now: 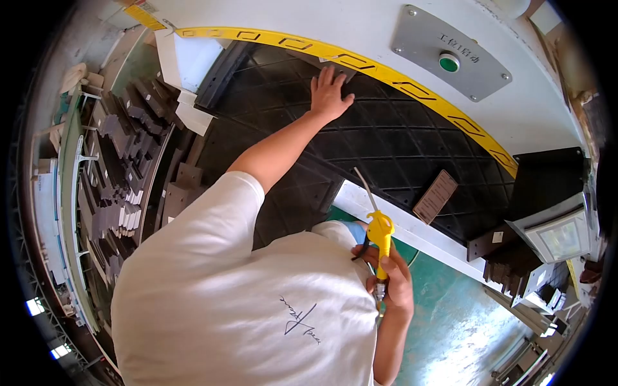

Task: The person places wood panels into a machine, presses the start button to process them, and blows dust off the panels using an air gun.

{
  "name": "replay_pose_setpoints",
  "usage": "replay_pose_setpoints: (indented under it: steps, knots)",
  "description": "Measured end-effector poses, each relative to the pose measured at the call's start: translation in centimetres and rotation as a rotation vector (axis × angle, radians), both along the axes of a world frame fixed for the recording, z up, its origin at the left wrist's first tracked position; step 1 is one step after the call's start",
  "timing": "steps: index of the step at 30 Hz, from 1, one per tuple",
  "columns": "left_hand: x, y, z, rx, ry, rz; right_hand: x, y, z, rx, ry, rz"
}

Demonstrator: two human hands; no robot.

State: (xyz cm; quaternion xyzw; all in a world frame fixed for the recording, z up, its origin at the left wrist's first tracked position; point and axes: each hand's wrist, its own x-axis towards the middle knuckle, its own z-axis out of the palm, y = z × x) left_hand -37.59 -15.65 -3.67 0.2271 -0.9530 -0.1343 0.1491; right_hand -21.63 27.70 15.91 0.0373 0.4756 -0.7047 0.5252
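Observation:
With its fingers spread, my left hand [329, 95] reaches over the black panelled surface [386, 145], close to the yellow edge strip [296, 44]. A small grey piece [344, 69] lies partly behind its fingertips; whether they touch it, I cannot tell. Lower right, my right hand [396, 280] is wrapped round a yellow air blow gun [381, 228], whose thin nozzle tube points up and left over the white ledge. A brown rectangular piece with printing [436, 197] lies on the black surface, right of the nozzle.
Above is a white machine panel with a grey plate [412, 48] and green button [449, 62]. Racks of dark metal bars [129, 148] stand at the left. A black bracket [547, 183] and a framed panel [559, 235] are at the right, over green floor [450, 302].

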Motion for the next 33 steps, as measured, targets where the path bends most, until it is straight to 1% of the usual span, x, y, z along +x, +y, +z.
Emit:
replay_pose_setpoints:
  steps: [1, 4, 5, 7, 10, 13, 14, 16, 20, 23, 26, 27, 29, 30, 33]
  knots:
    - [-1.1, 0.4, 0.1, -0.003, -0.029, -0.019, 0.1, 0.3, -1.6, -0.083, -0.061, 0.018]
    - [-4.1, 0.8, 0.8, -0.018, -0.144, -0.049, 1.4, 0.3, -2.7, -0.141, -0.208, -0.247]
    - [-4.7, 0.8, 1.1, 0.02, -0.189, -0.041, 1.6, -0.2, -2.0, -0.106, -0.208, -0.342]
    - [-5.8, 0.7, 1.6, 0.094, -0.272, -0.025, 1.3, 0.0, -2.0, -0.062, -0.199, -0.358]
    - [-5.3, 0.7, 0.6, 0.013, -0.21, -0.044, 1.2, 1.1, -4.3, 0.141, -0.023, -0.287]
    - [-3.0, 1.0, -0.5, -0.039, -0.086, -0.11, 0.6, 0.4, -2.9, 0.249, 0.144, -0.197]
    - [-1.8, 1.2, -1.0, -0.092, -0.007, -0.12, 0.3, -0.2, -2.3, 0.254, 0.113, -0.206]
    - [1.7, 2.1, -0.5, -0.111, 0.065, -0.153, 0.1, -1.2, -1.3, 0.259, 0.049, -0.22]
    - [9.4, 3.4, 0.7, -0.129, 0.211, -0.17, 0.0, -1.0, -3.4, 0.173, 0.03, -0.115]
    - [12.7, 4.0, 0.5, 0.092, 0.225, -0.001, 0.0, -2.6, -1.9, 0.143, -0.019, -0.234]
    - [13.4, 5.0, -0.4, 0.009, 0.351, 0.075, -0.9, -3.5, -1.6, 0.261, 0.133, 0.078]
    - [13.5, 5.2, -0.5, -0.014, 0.395, 0.088, -1.0, -3.9, -1.5, 0.325, 0.26, 0.159]
    - [14.2, 5.3, -0.7, 0.016, 0.389, 0.057, -0.7, -5.2, -1.0, 0.452, 0.517, 0.32]
    - [14.8, 5.6, -0.2, 0.043, 0.385, 0.035, -0.7, -6.0, 0.0, 0.476, 0.554, 0.307]
    - [17.1, 6.6, 0.6, 0.119, 0.337, -0.069, -0.4, -6.5, -1.5, 0.505, 0.775, 0.391]
